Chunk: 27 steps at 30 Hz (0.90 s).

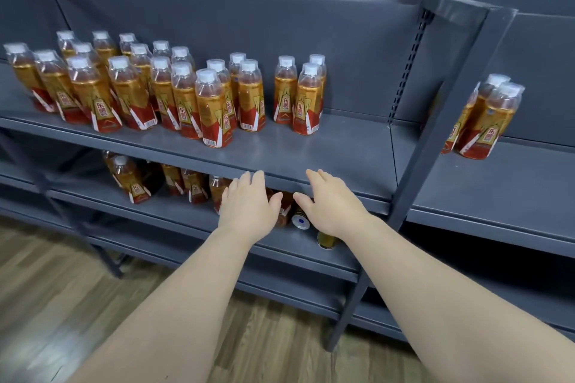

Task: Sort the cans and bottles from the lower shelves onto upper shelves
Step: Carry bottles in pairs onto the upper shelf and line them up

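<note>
Several gold-and-red drink bottles (214,109) with white caps stand on the upper grey shelf (311,152). More of the same bottles (132,179) stand on the lower shelf (174,211) beneath it. My left hand (249,205) and my right hand (333,205) reach side by side toward the lower shelf, fingers straight and spread, holding nothing. Between and partly behind them lie a bottle (284,211), a capped bottle end (301,221) and a golden can (326,239).
A slanted metal upright (435,140) divides this bay from the right bay, where two more bottles (485,121) stand on a shelf (497,196). Lower grey shelves run below. Wooden floor (77,305) lies at the bottom left.
</note>
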{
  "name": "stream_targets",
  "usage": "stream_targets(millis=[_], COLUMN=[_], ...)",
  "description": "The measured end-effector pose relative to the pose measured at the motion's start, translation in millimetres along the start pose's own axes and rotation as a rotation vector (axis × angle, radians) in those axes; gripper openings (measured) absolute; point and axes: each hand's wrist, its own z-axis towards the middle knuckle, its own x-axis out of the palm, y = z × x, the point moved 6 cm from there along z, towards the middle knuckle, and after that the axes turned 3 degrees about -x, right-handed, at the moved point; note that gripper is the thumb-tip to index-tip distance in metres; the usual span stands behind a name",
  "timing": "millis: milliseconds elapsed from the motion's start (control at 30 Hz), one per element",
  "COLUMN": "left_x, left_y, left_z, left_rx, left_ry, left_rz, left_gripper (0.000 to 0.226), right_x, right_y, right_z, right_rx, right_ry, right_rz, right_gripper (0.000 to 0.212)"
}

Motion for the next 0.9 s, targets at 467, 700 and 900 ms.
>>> stream_targets(millis=[467, 700, 900], left_x=[-6.7, 9.7, 20.1], left_y=[-45.0, -62.8, -64.5], left_z=[101.8, 138.6, 180.0], left_rx=[0.042, 0.043, 0.041], left_ry=[-0.010, 0.010, 0.009], left_rz=[0.113, 0.065, -0.056], left_gripper=[0.059, 0.062, 0.063], right_x=[-30.2, -33.8, -29.0], right_y=[-45.5, -69.0, -75.6], right_z=[106.0, 140.2, 173.3], right_rx=[0.008, 0.067, 0.134], right_ry=[-0.049, -0.076, -0.103], right_rz=[-0.002, 0.070, 0.179], right_gripper=[0.063, 0.067, 0.074])
